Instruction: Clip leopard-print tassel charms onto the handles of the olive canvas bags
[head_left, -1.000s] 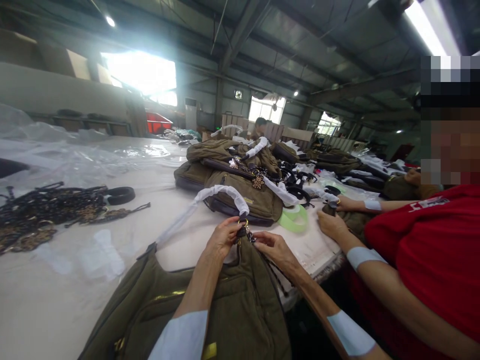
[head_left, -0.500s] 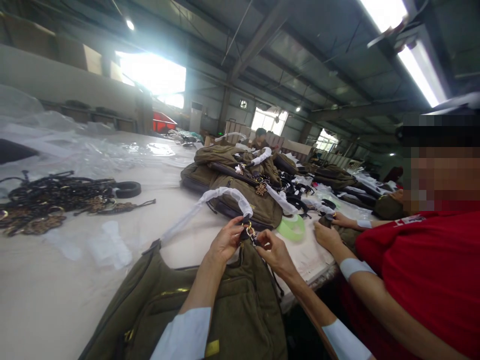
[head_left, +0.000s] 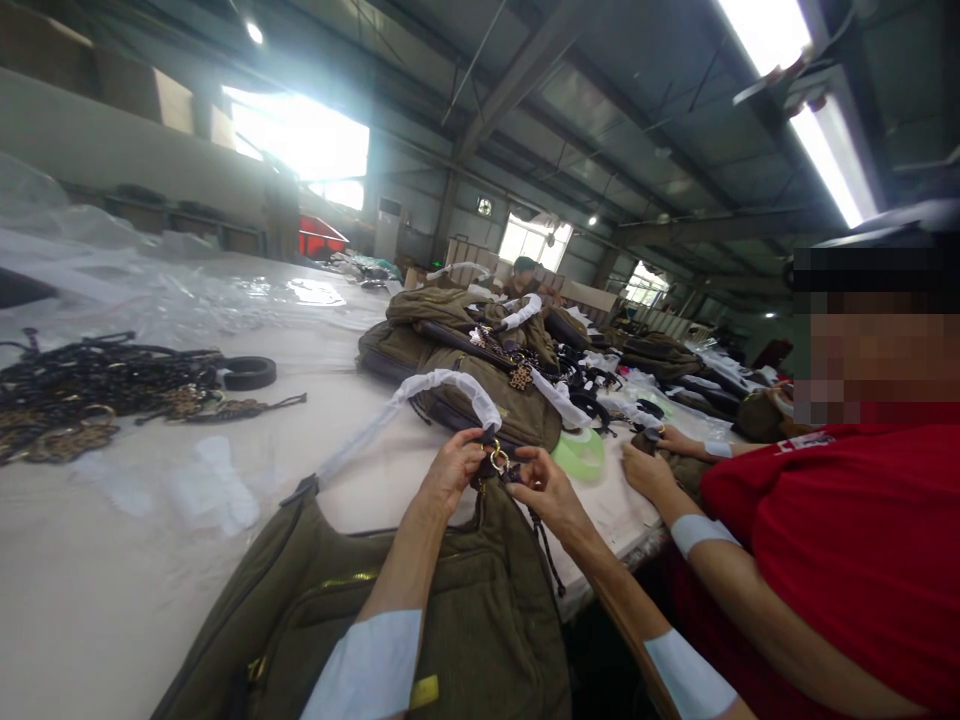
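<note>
An olive-green handbag (head_left: 487, 600) lies on the white table in front of me, its handle (head_left: 405, 395) wrapped in white paper. At the handle's right end is a gold ring (head_left: 500, 457). My left hand (head_left: 454, 470) is closed on the dark strap end of the handle, right beside this ring. On the ring's other side, my right hand (head_left: 551, 492) pinches a dark piece of a braided cord charm (head_left: 550, 550), whose black cord hangs down over the bag. The exact spot under the right fingertips is partly hidden.
Black cord charms (head_left: 127, 390) and a black tape roll (head_left: 250, 373) lie at left near white paper scraps (head_left: 214, 490). Several olive bags (head_left: 472, 385) are piled ahead, by a pale green ring (head_left: 581, 455). A co-worker in a red shirt (head_left: 840, 530) works close on my right.
My right hand's fingers have shifted and spread slightly around the charm, and its black cord now shows more below. The left hand keeps its grip. The view has turned slightly.
</note>
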